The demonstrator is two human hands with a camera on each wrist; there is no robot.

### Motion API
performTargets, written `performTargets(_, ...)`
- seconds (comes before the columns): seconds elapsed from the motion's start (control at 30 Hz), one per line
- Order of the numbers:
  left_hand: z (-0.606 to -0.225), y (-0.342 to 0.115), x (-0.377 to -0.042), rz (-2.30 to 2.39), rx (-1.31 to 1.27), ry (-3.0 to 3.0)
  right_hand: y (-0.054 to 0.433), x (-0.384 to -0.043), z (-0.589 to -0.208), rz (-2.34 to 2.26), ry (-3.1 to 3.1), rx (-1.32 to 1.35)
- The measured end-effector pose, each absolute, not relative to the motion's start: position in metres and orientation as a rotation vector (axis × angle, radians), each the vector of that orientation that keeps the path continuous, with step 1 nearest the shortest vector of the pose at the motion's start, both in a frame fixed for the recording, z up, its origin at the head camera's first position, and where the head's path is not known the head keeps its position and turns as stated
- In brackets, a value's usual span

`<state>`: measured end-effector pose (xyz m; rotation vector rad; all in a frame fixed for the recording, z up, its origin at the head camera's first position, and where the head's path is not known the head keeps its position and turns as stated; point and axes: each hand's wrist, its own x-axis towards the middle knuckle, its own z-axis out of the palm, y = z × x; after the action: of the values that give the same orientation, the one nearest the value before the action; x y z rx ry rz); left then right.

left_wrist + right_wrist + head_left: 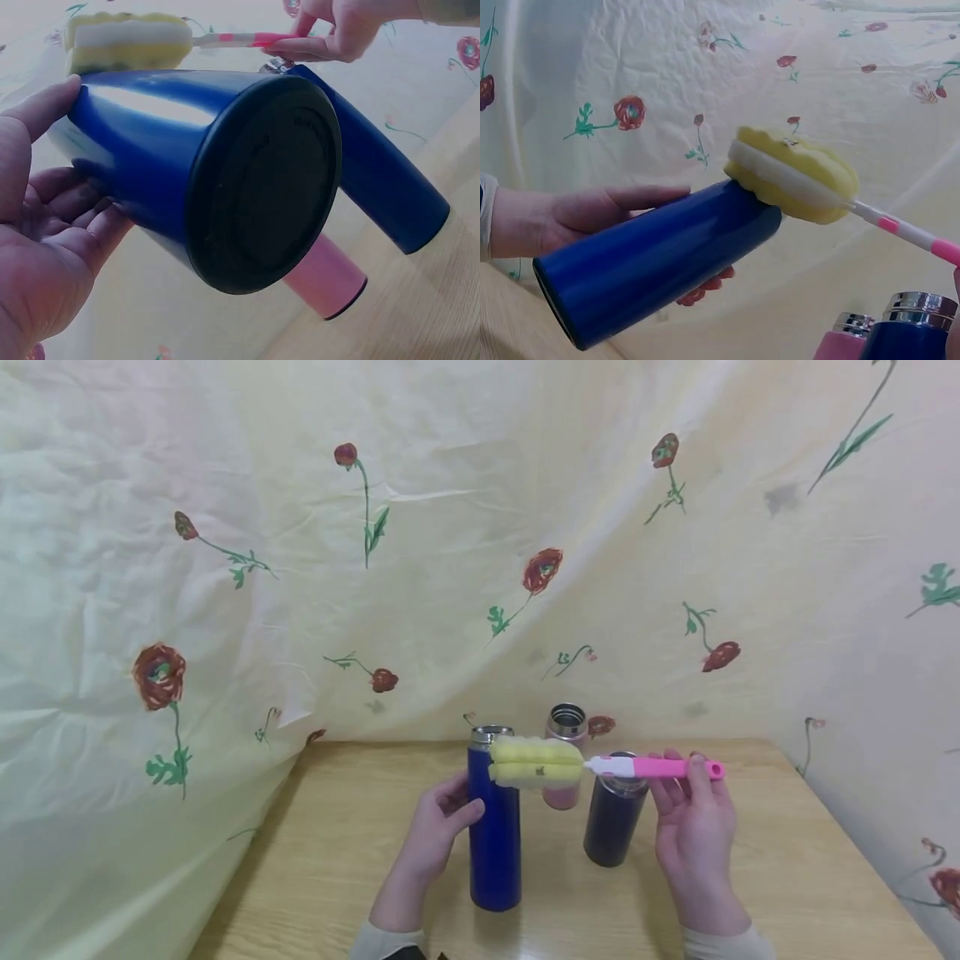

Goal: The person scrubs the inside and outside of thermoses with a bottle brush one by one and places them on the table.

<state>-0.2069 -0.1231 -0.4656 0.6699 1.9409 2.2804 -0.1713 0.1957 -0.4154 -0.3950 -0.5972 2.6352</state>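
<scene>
My left hand (438,827) grips a tall blue vacuum flask (495,860) around its upper body. The flask's steel mouth is uncovered, and its black base (270,187) shows whole in the left wrist view. With fingers and thumb, my right hand (697,827) pinches the pink handle (663,767) of a bottle brush. The brush lies level in the air, and its yellow and white sponge head (536,772) overlaps the flask's upper part in the head view. In the right wrist view, the sponge (802,176) covers the flask's mouth end.
Behind the hands, a pink flask (562,797) with an uncovered steel mouth stands on the wooden table (330,860). A shorter dark blue flask (613,827) stands between it and my right hand. A flowered cloth (450,568) hangs around the back and sides.
</scene>
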Motion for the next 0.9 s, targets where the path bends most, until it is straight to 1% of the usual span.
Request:
performTargets(0.17, -0.464, -0.124, -0.207, 2.299, 0.620, 1.927, 0.198, -0.169, -0.420, 2.687, -0.644, -0.279)
performTargets(0.33, -0.460, -0.122, -0.209, 2.380, 0.541, 1.831, 0.199, -0.164, -0.426, 2.724, -0.721, -0.039)
performTargets(0.43, -0.456, -0.121, -0.211, 2.457, 0.496, 1.772, 0.199, -0.162, -0.428, 2.724, -0.772, 0.056)
performTargets(0.7, -0.447, -0.120, -0.217, 2.566, 0.431, 1.727, 0.203, -0.153, -0.431, 2.599, -0.950, 0.080)
performTargets(0.9, -0.442, -0.119, -0.225, 2.629, 0.363, 1.696, 0.211, -0.147, -0.438, 2.598, -1.025, 0.084)
